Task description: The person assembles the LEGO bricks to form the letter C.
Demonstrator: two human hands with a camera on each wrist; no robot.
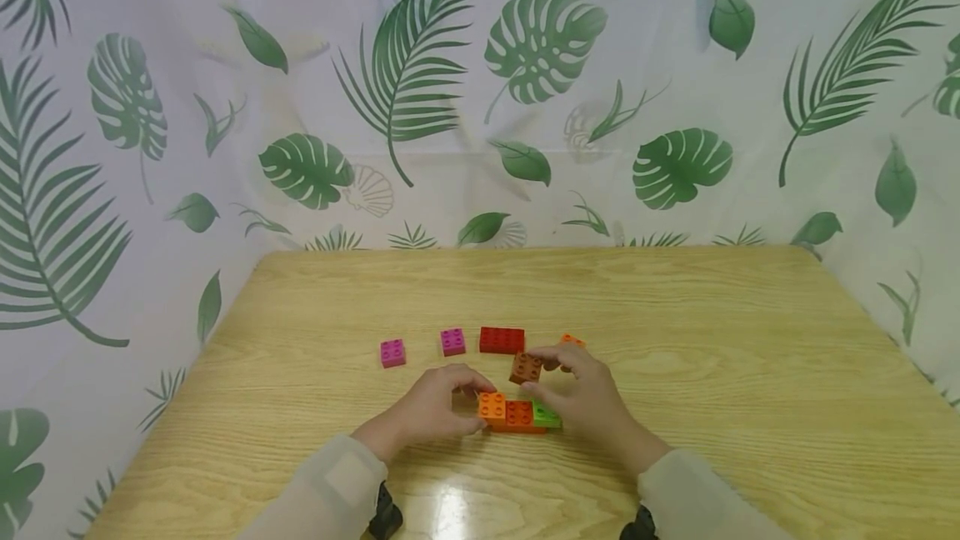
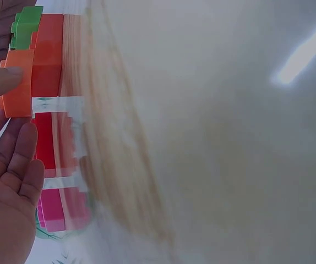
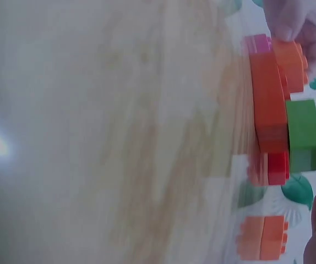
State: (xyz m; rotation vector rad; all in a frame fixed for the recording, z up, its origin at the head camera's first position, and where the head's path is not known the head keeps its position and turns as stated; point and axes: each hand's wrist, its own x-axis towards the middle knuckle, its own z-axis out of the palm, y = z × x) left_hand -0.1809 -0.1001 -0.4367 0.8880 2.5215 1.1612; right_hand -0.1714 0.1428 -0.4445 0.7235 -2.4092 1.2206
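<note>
In the head view my left hand (image 1: 438, 407) pinches an orange toy building brick (image 1: 491, 408), thumb in front and fingers behind. That brick sits on the left end of a longer red-orange brick (image 1: 519, 428). A green brick (image 1: 547, 416) sits on its right end, and bare studs show between the two. My right hand (image 1: 592, 398) holds a brown brick (image 1: 525, 367) between thumb and fingers, just behind and above this group. The left wrist view shows my left thumb on the orange brick (image 2: 19, 88). Only a sliver of the brown brick appears in the right wrist view, beside the green brick (image 3: 304, 135).
Behind the hands lie a red brick (image 1: 502, 340) and two pink bricks (image 1: 452, 342), (image 1: 392, 353) to its left. Another orange brick (image 1: 573, 340) is partly hidden behind my right hand. The wooden table (image 1: 712, 315) ends at a leaf-patterned cloth (image 1: 450, 215).
</note>
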